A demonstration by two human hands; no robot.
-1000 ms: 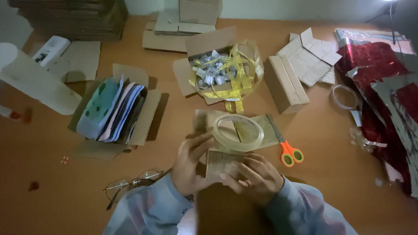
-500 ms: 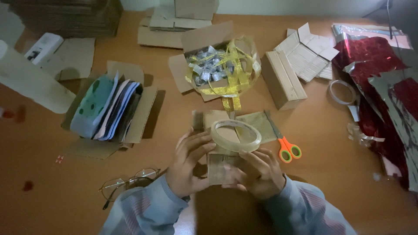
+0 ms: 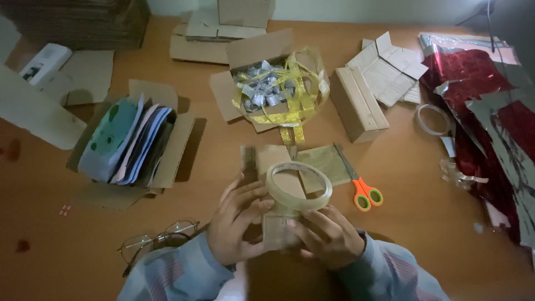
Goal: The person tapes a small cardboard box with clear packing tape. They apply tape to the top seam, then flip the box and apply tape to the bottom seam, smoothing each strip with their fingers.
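I hold a roll of clear tape (image 3: 298, 185) and a small cardboard piece (image 3: 277, 229) just above the table's near edge. My left hand (image 3: 237, 226) curls its fingers around the roll's side and the card; my right hand (image 3: 329, 237) grips both from below. Beyond them lies flattened cardboard (image 3: 290, 165), with orange-handled scissors (image 3: 363, 192) beside it. An open box (image 3: 259, 61) holds silver-wrapped pieces (image 3: 261, 89) under gold ribbon (image 3: 298, 97). Another open carton (image 3: 167, 150) to my left holds upright pastel packets (image 3: 125, 139). Glasses (image 3: 159, 241) lie near my left sleeve.
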